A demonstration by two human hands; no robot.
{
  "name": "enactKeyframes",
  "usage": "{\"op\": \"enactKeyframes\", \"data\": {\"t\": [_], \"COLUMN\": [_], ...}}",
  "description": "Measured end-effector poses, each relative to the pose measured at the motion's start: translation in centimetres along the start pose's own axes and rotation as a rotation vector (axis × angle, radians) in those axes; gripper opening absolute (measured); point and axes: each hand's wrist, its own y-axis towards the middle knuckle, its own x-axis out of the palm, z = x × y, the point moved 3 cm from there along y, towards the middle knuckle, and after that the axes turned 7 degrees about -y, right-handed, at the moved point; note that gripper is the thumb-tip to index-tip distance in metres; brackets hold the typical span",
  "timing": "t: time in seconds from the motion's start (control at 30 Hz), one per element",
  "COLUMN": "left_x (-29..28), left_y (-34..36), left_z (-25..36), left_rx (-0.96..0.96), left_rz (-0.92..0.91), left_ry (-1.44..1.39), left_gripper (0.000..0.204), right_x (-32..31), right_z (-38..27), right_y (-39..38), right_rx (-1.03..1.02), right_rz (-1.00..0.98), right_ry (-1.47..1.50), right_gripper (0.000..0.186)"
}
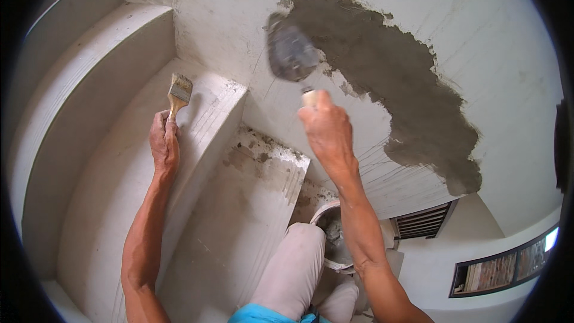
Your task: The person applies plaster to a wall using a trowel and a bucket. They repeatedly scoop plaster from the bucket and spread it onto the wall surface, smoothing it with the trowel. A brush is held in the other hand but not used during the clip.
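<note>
My left hand (164, 143) is closed round the wooden handle of a flat paintbrush (180, 91), bristles up, over a stair tread on the left. In my right hand (330, 134) is the pale handle of a trowel (292, 51); its rounded grey blade is smeared by motion. The blade is over the wall, at the left edge of a wide patch of wet grey mortar (406, 90). Whether it touches the wall, I cannot tell. The patch runs from the top middle down to the right across the pale wall (478, 18).
Bare concrete steps (89, 84) climb on the left, with curved edges. A white bucket (323, 210) holding grey mortar stands beside my knee, partly behind my right forearm. Low on the right are a dark slatted vent (423, 221) and a long, narrow window (502, 270).
</note>
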Motion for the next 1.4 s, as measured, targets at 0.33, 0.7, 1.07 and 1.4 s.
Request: {"op": "enactKeyframes", "data": {"t": [0.33, 0.7, 1.07, 1.4], "left_x": [0.1, 0.1, 0.0, -0.1], "left_y": [0.4, 0.5, 0.2, 0.1], "left_z": [-0.2, 0.2, 0.7, 0.6], "left_rx": [0.018, 0.024, 0.038, 0.033], "left_rz": [0.005, 0.0, 0.002, 0.004], "left_ry": [-0.019, -0.012, 0.018, -0.002], "left_gripper": [0.025, 0.023, 0.024, 0.024], "right_x": [-4.4, -1.4, -3.1, -3.6], "right_z": [4.6, 3.3, 4.4, 3.0], "right_y": [0.5, -0.1, 0.8, 0.4], "right_rx": [0.05, 0.035, 0.079, 0.066], "right_rz": [0.431, 0.141, 0.336, 0.253], "right_ry": [-0.06, -0.079, -0.092, -0.054], "right_gripper": [0.022, 0.023, 0.02, 0.02]}}
